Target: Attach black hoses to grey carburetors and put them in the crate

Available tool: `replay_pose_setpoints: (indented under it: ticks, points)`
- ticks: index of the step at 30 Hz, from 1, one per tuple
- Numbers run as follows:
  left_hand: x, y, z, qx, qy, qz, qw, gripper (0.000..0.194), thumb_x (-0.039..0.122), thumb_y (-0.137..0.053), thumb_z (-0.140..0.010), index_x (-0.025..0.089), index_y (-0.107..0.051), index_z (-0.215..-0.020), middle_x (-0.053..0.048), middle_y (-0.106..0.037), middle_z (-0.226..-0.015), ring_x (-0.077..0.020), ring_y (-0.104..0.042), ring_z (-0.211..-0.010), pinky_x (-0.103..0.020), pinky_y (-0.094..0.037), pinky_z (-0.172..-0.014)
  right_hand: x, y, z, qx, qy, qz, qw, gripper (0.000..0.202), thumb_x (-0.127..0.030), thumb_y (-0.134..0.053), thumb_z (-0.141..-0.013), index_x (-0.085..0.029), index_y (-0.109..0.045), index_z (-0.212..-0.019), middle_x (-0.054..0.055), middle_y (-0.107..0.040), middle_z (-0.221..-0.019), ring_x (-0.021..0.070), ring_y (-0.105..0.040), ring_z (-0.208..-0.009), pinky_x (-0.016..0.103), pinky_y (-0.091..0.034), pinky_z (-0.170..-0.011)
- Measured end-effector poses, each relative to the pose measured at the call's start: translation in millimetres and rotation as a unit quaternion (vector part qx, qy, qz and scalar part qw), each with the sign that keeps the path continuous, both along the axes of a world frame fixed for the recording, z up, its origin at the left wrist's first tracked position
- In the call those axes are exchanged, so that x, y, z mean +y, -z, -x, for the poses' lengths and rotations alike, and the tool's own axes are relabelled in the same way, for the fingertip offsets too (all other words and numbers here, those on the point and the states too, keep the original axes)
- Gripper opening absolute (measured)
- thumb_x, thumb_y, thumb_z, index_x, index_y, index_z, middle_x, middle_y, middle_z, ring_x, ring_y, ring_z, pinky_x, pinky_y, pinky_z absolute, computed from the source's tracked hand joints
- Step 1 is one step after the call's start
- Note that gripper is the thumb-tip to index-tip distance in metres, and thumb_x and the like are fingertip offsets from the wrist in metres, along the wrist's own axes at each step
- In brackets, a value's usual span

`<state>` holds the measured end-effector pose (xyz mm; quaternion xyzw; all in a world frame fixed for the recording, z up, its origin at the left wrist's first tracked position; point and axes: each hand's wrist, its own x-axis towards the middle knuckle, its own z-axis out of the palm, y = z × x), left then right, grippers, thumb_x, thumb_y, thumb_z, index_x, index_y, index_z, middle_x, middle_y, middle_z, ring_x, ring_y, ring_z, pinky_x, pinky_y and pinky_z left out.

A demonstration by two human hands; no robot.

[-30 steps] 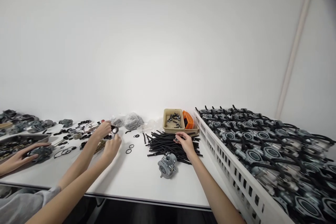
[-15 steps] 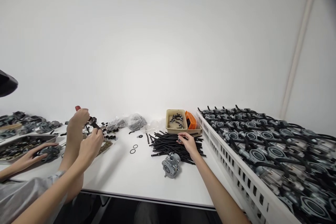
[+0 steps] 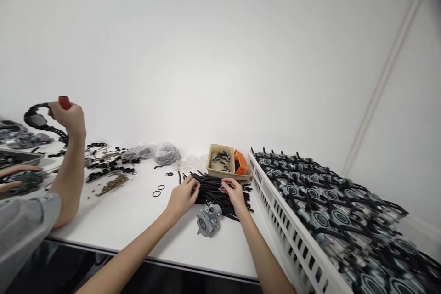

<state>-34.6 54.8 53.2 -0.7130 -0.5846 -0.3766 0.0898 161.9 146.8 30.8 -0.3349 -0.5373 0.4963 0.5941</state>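
Observation:
My left hand (image 3: 182, 198) is at the left end of a pile of black rubber hoses (image 3: 210, 187). Its fingers are closed, and what lies between them is hidden. Over the right part of the pile, my right hand (image 3: 234, 195) pinches a small silvery metal piece (image 3: 223, 187); its exact kind is too small to tell. Between my forearms, in front of the hoses, a grey metal carburetor (image 3: 208, 219) rests on the white table (image 3: 165, 239).
To the right stands a white slatted crate (image 3: 275, 211) packed with carburetors and hoses. Behind the hoses are a beige tray (image 3: 209, 165) of small parts and an orange basket (image 3: 241, 161). At left, a co-worker's hand (image 3: 72, 117) holds a red-handled tool and a watch (image 3: 37, 121).
My left hand has come away from beside the co-worker's hand to the hoses. The co-worker's hand has moved left with the watch. My right hand keeps its pinch; the view has shifted right.

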Motion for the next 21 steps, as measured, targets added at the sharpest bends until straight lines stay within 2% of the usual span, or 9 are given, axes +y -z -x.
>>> replay_pose_setpoints:
  ticks: [4, 7, 12, 21]
  points:
    - [21.6, 21.7, 5.0, -0.067, 0.008, 0.019, 0.998, 0.027, 0.036, -0.035, -0.094, 0.022, -0.056, -0.086, -0.002, -0.061, -0.089, -0.0149, -0.060, -0.073, -0.027, -0.043, -0.066, 0.0, 0.6, 1.9, 0.001, -0.005, -0.004, 1.000, 0.036, -0.044, -0.080, -0.056, -0.017, -0.068, -0.076, 0.001, -0.065, -0.074, 0.0187, -0.067, -0.062, 0.033, -0.056, -0.064]
    - [23.9, 30.9, 8.6, -0.091, 0.025, 0.004, 0.996, 0.031, 0.041, -0.034, -0.095, 0.022, -0.055, -0.082, -0.001, -0.060, -0.085, -0.0137, -0.057, -0.068, -0.027, -0.043, -0.066, -1.1, -0.3, 1.7, 0.001, -0.004, -0.003, 1.000, 0.034, -0.042, -0.079, -0.057, -0.017, -0.068, -0.077, 0.001, -0.065, -0.075, 0.0195, -0.068, -0.063, 0.032, -0.056, -0.063]
    - [15.8, 37.4, 12.9, -0.033, 0.073, -0.011, 0.997, 0.030, 0.039, -0.034, -0.095, 0.021, -0.055, -0.084, -0.002, -0.060, -0.081, -0.0126, -0.055, -0.064, -0.025, -0.042, -0.063, -1.7, 0.4, 1.9, 0.000, 0.000, -0.009, 1.000, 0.031, -0.040, -0.077, -0.059, -0.018, -0.066, -0.079, 0.002, -0.065, -0.080, 0.0196, -0.069, -0.067, 0.032, -0.055, -0.065]
    - [15.3, 43.3, 17.1, -0.039, 0.082, 0.018, 0.996, 0.030, 0.040, -0.033, -0.095, 0.021, -0.054, -0.084, -0.002, -0.060, -0.082, -0.0129, -0.054, -0.065, -0.026, -0.041, -0.065, 4.8, 7.3, 0.2, 0.047, 0.043, -0.042, 0.997, 0.036, -0.040, -0.078, -0.057, -0.020, -0.054, -0.075, -0.004, -0.051, -0.073, 0.0177, -0.067, -0.072, 0.032, -0.054, -0.075]
